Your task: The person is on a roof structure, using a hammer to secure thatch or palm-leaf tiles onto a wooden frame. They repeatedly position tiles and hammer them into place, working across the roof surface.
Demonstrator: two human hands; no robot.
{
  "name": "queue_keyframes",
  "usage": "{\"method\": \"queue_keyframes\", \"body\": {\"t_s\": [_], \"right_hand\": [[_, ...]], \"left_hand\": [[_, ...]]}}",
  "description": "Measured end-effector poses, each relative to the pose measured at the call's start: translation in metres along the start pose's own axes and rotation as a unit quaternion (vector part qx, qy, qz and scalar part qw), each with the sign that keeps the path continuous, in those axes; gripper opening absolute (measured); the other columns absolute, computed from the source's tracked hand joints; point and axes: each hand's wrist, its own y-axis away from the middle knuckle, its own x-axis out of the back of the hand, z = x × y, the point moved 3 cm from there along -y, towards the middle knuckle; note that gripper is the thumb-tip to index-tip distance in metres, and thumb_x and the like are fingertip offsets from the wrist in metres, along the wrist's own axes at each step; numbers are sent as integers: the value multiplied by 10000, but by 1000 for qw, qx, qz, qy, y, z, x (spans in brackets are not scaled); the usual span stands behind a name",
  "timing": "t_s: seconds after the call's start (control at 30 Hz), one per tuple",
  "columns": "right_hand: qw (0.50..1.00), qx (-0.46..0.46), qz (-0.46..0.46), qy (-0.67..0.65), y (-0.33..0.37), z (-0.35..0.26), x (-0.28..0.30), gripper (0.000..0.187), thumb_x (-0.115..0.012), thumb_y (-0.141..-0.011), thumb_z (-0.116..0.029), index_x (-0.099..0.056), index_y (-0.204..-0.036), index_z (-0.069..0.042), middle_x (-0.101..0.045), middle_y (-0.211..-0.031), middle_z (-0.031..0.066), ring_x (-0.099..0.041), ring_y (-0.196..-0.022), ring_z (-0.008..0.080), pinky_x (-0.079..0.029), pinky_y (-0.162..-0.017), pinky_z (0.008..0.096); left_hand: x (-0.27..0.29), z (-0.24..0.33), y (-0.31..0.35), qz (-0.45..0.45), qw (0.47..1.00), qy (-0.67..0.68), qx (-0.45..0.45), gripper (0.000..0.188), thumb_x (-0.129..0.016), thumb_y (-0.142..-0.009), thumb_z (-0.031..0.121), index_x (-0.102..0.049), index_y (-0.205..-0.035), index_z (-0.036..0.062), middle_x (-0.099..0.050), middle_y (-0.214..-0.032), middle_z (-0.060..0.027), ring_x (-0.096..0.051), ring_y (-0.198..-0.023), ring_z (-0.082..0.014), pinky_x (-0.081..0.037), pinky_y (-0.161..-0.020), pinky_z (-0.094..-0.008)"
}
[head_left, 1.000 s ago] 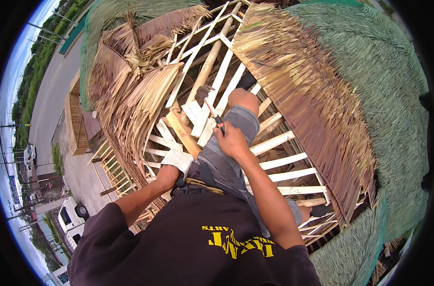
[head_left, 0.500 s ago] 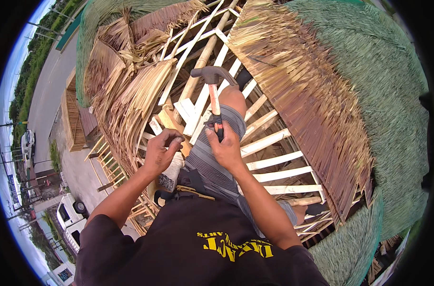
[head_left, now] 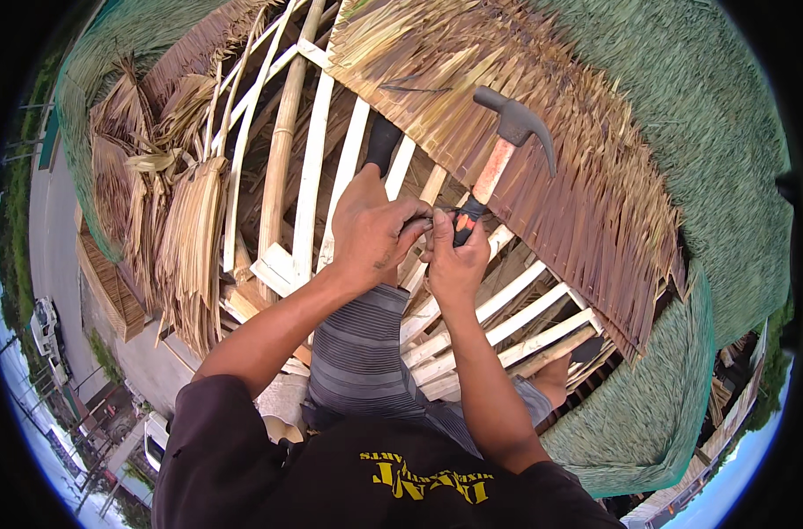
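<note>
- Hammer (head_left: 498, 159) w/ dark metal claw head up top, orange shaft, black grip at bottom; stands nearly upright, tilted slightly right, over the brown thatch edge.
- Right hand (head_left: 454, 260) closed round the black grip end of hammer, fingers curled, knuckles twd camera.
- Left hand (head_left: 371, 229) just beside right hand, fingertips touching it near the grip; fingers bent, pinching at sth small btwn the two hands. Item too small to identify.
- Both hands sit above the person's knee in grey striped shorts (head_left: 362, 348).
- White wooden battens (head_left: 309, 185) run under hands, roof frame open below.
- Bamboo pole (head_left: 278, 150) left of battens, running up-frame.
- Dry brown palm thatch (head_left: 542, 115) right of hammer; green thatch (head_left: 701, 132) beyond.
- Loose dry leaf bundles (head_left: 185, 229) far left.
- Road (head_left: 53, 238) and parked vehicle well below at left rim.
</note>
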Motion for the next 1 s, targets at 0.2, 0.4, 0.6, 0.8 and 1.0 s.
{"method": "queue_keyframes", "body": {"t_s": [0.2,0.4,0.6,0.8,1.0], "right_hand": [[965,-93,10,246,-100,85,26,202,-652,-998,-201,-610,-981,-4,-582,-659,97,-591,-598,199,-479,-606,381],[937,-62,-14,342,-133,117,30,228,-659,-991,-223,-598,-979,-3,-612,-666,170,-623,-584,312,-487,-587,421],[935,-40,-35,351,-154,144,28,223,-638,-996,-201,-551,-995,5,-628,-686,216,-652,-616,408,-483,-566,470],[858,-101,-110,492,-203,158,-2,227,-609,-993,-199,-571,-1044,18,-666,-771,281,-672,-698,450,-495,-609,503],[946,-10,26,324,-186,105,-5,242,-599,-996,-209,-588,-1090,14,-690,-840,293,-693,-758,430,-526,-660,481]], "left_hand": [[-53,-154,-138,-85,991,41,93,238,-655,-924,28,-674,-1160,3,-762,-1026,-167,-753,-989,-273,-581,-844,-364],[-149,-304,-195,-84,982,-114,125,200,-681,-921,170,-708,-1098,82,-750,-964,-137,-702,-925,-346,-535,-846,-460],[-177,-352,-185,-72,980,-176,63,171,-713,-894,227,-766,-1021,126,-657,-1166,-63,-568,-1144,-321,-475,-990,-429],[-169,-348,-189,-63,983,-165,39,172,-727,-859,180,-740,-1000,82,-668,-1117,-101,-584,-1093,-341,-472,-959,-426],[-160,-355,-187,-53,991,-122,3,334,-589,-851,-14,-621,-1179,43,-692,-1089,-162,-608,-1048,-386,-472,-954,-458]]}}
